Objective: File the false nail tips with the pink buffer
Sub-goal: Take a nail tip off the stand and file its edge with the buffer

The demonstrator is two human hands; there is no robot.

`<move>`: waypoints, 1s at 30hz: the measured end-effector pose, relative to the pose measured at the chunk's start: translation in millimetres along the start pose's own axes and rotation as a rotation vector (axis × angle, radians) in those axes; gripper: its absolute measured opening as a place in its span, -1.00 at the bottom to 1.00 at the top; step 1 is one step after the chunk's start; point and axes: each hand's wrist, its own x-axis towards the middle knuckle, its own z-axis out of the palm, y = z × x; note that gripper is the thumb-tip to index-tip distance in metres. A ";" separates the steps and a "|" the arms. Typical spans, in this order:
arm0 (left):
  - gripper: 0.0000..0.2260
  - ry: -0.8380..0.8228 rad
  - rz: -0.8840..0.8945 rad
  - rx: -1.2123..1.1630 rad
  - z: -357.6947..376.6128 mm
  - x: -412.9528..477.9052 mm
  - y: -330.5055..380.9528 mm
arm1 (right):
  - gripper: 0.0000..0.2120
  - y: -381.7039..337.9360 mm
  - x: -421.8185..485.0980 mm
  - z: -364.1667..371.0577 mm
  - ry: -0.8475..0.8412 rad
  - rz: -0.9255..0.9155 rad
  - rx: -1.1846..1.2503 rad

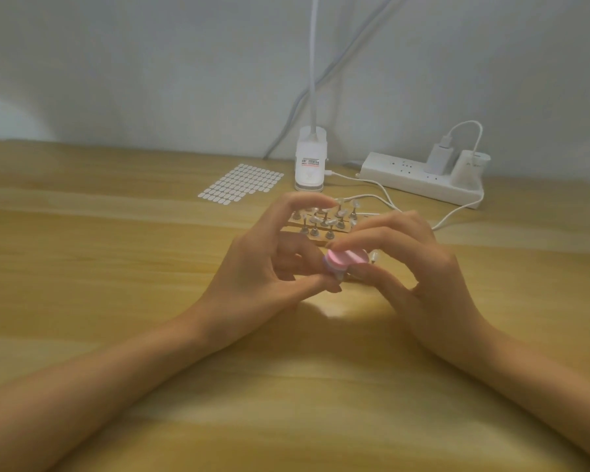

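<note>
1. the wooden tabletop carries everything; both forearms come in from its near edge and meet around the middle.
2. the left hand has its forefinger lifted and arched, while the thumb and a curled finger seem to pinch a small peg under the buffer; the exact hold is partly hidden.
3. the right hand has its fingers curled over the top of the buffer and the thumb below, pinching it.
4. a white power strip lies along the far edge towards the right corner, with its cable trailing towards the middle.
5. a white lamp base stands at the far edge, just left of the strip.
6. a sheet of stickers lies flat to the left of the lamp.
7. a wooden rack of nail tips sits just behind the hands, between them and the lamp.
8. the pink buffer is held above the middle of the tabletop, lying across the nail tip on its peg.
9. what could go wrong: pressing too hard may pop the tip off its peg or bend it; a slipping stroke may scrape the left thumb; the lifted forefinger, close over the rack, may knock tips down; the loose cable beside the rack may catch the right hand.
</note>
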 end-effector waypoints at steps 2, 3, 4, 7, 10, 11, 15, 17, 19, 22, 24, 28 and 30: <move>-0.41 0.010 0.027 0.039 0.1 -0.9 0.4 | -0.84 -1.2 -1.0 -0.1 0.011 -0.016 -0.002; -0.41 0.009 0.042 0.061 0.0 -0.6 0.6 | -0.83 -1.3 -0.9 -0.3 0.017 -0.028 -0.010; -0.42 0.008 0.052 0.082 0.1 -0.3 0.9 | -0.83 -1.4 -0.4 -0.6 0.018 -0.038 -0.018; -0.45 0.013 0.075 0.106 -0.8 -0.4 1.5 | -0.82 -2.7 0.1 -2.0 0.003 -0.062 -0.023; -0.49 0.025 0.085 0.106 -2.3 -0.4 0.7 | -0.82 -3.7 -2.8 -0.1 -0.035 -0.125 -0.041; -0.48 0.033 0.088 0.110 -2.7 0.1 -0.2 | -0.82 -2.2 -2.7 -0.3 -0.027 -0.124 -0.056; -0.47 0.041 0.094 0.125 -2.6 0.7 -2.9 | -0.82 0.2 0.2 -3.0 0.022 -0.039 -0.074; -0.48 0.034 0.108 0.138 -1.9 -0.2 -1.5 | -0.82 -2.8 -1.6 -1.1 -0.001 -0.083 -0.069; -0.49 0.034 0.105 0.141 -1.8 0.0 -1.0 | -0.83 -3.5 -0.7 -1.6 0.006 -0.077 -0.075; -0.48 0.042 0.086 0.126 -2.5 0.2 -1.0 | -0.83 -3.0 0.2 -2.6 0.033 -0.024 -0.077; -0.48 0.031 0.094 0.128 -1.8 -0.3 0.3 | -0.83 -5.4 -2.0 0.5 -0.003 -0.057 -0.056; -0.47 0.036 0.070 0.122 -1.7 0.7 -0.1 | -0.85 -1.8 0.9 -0.7 0.027 -0.009 -0.070; -0.47 0.034 0.077 0.132 -0.8 0.0 1.1 | -0.84 -0.6 1.2 -1.5 0.025 -0.002 -0.047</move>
